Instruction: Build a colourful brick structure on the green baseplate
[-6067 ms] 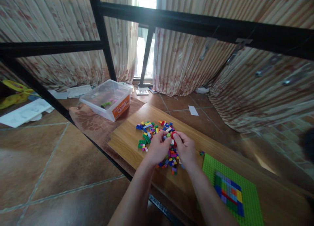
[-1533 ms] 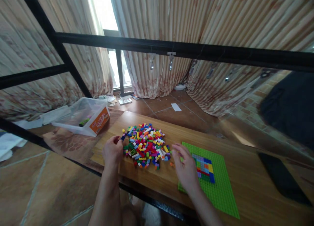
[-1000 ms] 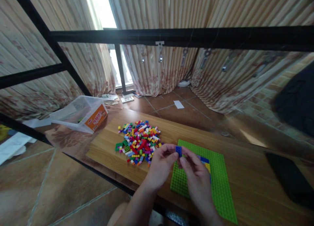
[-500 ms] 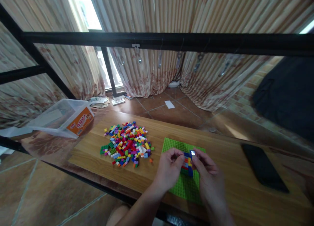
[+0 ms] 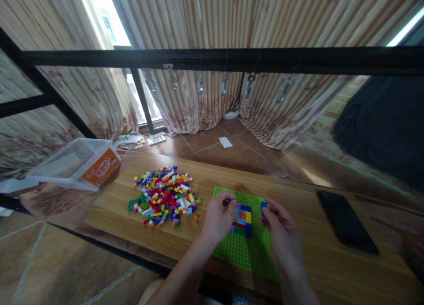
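A green studded baseplate (image 5: 245, 256) lies on the wooden table, with a small block of coloured bricks (image 5: 243, 219) built on it. My right hand (image 5: 285, 227) pinches a blue brick (image 5: 264, 207) between thumb and fingers, over the plate's right edge. My left hand (image 5: 218, 216) is at the left side of the built bricks, thumb and fingertips pressed together. Whether anything small sits in that pinch is hidden.
A heap of loose bricks (image 5: 165, 194) spreads on the table (image 5: 115, 207) to the left. Beyond it stands a clear plastic box (image 5: 76, 163) with an orange label. A black phone-like slab (image 5: 346, 221) lies at the right. A dark metal rail (image 5: 212, 59) crosses behind.
My right hand with the blue brick has moved away from the built bricks to the right. The two hands are farther apart, leaving the built bricks more visible. The view has shifted slightly.
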`<act>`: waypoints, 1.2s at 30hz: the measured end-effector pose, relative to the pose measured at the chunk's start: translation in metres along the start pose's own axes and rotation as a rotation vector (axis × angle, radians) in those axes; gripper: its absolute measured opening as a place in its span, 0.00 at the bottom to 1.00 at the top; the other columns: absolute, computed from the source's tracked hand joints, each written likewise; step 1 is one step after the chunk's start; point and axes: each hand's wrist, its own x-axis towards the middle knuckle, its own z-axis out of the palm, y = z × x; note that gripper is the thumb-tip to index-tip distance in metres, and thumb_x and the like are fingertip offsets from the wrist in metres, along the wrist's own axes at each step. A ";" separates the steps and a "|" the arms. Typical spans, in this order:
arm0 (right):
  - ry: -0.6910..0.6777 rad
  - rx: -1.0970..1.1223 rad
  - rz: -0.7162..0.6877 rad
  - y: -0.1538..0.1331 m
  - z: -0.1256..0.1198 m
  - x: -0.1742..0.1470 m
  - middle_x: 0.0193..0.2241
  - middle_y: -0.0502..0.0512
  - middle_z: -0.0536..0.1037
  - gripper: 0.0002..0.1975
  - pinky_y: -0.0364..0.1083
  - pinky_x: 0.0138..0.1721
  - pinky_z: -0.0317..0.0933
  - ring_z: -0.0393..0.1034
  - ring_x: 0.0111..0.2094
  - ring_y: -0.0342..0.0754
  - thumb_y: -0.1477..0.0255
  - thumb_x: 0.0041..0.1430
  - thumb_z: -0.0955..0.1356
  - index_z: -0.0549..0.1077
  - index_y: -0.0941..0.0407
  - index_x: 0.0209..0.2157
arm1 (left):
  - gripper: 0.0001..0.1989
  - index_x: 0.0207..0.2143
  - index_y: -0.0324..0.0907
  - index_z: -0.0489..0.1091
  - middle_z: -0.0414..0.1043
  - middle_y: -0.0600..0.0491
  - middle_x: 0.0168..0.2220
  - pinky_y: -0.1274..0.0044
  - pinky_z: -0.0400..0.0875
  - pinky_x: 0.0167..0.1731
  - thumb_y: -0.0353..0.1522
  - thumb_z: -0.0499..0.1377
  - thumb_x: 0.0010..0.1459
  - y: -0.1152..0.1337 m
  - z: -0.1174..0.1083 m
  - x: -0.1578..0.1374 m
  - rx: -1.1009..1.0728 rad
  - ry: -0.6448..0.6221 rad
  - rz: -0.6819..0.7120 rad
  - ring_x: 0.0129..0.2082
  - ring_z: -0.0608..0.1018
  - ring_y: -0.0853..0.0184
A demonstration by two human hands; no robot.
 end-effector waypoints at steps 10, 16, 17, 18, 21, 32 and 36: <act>-0.103 -0.189 -0.030 0.004 0.007 0.001 0.34 0.54 0.79 0.20 0.48 0.34 0.68 0.73 0.30 0.47 0.61 0.48 0.71 0.76 0.56 0.42 | 0.13 0.37 0.38 0.73 0.77 0.50 0.35 0.75 0.71 0.42 0.21 0.51 0.56 -0.027 -0.030 0.019 0.197 0.087 -0.015 0.37 0.78 0.67; -0.126 -0.195 -0.024 -0.002 0.011 0.000 0.38 0.57 0.79 0.23 0.50 0.36 0.69 0.75 0.32 0.49 0.63 0.46 0.71 0.74 0.57 0.45 | 0.16 0.45 0.38 0.72 0.77 0.46 0.45 0.71 0.69 0.51 0.22 0.50 0.58 -0.023 -0.024 0.011 0.333 -0.088 -0.043 0.46 0.77 0.64; -0.132 -0.195 -0.019 -0.002 0.012 0.000 0.39 0.57 0.79 0.24 0.50 0.37 0.70 0.75 0.32 0.49 0.63 0.46 0.71 0.74 0.57 0.45 | 0.17 0.47 0.38 0.72 0.76 0.46 0.46 0.71 0.69 0.51 0.22 0.49 0.58 -0.021 -0.022 0.010 0.354 -0.112 -0.043 0.47 0.77 0.64; -0.135 -0.197 -0.017 -0.002 0.012 0.000 0.39 0.58 0.79 0.24 0.50 0.37 0.70 0.75 0.33 0.50 0.63 0.46 0.71 0.73 0.57 0.46 | 0.19 0.48 0.38 0.71 0.76 0.47 0.47 0.71 0.68 0.52 0.21 0.49 0.57 -0.020 -0.021 0.008 0.374 -0.137 -0.037 0.48 0.76 0.64; -0.140 -0.221 -0.029 0.000 0.010 0.001 0.41 0.58 0.79 0.24 0.50 0.37 0.70 0.76 0.34 0.50 0.63 0.47 0.71 0.73 0.57 0.47 | 0.23 0.51 0.37 0.69 0.74 0.46 0.49 0.70 0.67 0.54 0.20 0.52 0.53 -0.017 -0.020 0.006 0.447 -0.206 0.002 0.50 0.74 0.62; -0.166 -0.264 0.057 0.008 0.005 0.003 0.38 0.56 0.80 0.29 0.49 0.39 0.69 0.75 0.36 0.51 0.59 0.45 0.72 0.72 0.56 0.49 | 0.23 0.51 0.38 0.70 0.73 0.47 0.49 0.68 0.63 0.57 0.22 0.54 0.51 -0.020 -0.016 -0.003 0.536 -0.218 0.074 0.51 0.71 0.60; -0.169 -0.194 0.084 0.014 0.008 0.004 0.37 0.53 0.79 0.32 0.46 0.38 0.69 0.75 0.35 0.48 0.58 0.45 0.73 0.70 0.54 0.52 | 0.23 0.51 0.39 0.70 0.73 0.47 0.48 0.68 0.65 0.55 0.23 0.54 0.51 -0.017 -0.018 -0.008 0.520 -0.213 0.061 0.50 0.72 0.60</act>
